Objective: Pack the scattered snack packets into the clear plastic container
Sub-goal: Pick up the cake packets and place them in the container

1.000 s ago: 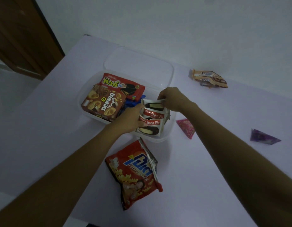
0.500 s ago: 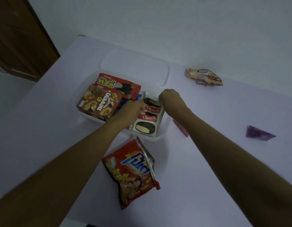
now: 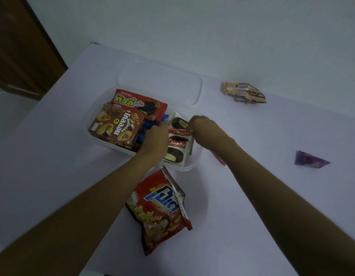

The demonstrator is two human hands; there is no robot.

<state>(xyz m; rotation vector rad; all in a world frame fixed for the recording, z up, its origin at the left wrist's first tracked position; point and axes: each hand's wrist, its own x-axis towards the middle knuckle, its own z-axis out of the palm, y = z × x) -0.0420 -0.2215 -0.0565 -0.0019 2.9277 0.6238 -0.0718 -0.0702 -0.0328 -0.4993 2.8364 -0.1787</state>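
Both hands, left [image 3: 155, 138] and right [image 3: 202, 127], still clamp the Choco Pie packets [image 3: 177, 142], pressed lower into the container [image 3: 194, 162].

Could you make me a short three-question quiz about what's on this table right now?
1. True or false: the red potato snack bag lies inside the clear plastic container.
2. Which packets do both hands touch? A) white Choco Pie packets B) purple triangular packet C) tan cookie packet
3. Fill in: the clear lid lies ___ the container.

Key: 1 false, it lies on the table in front; 2 A; 3 behind.
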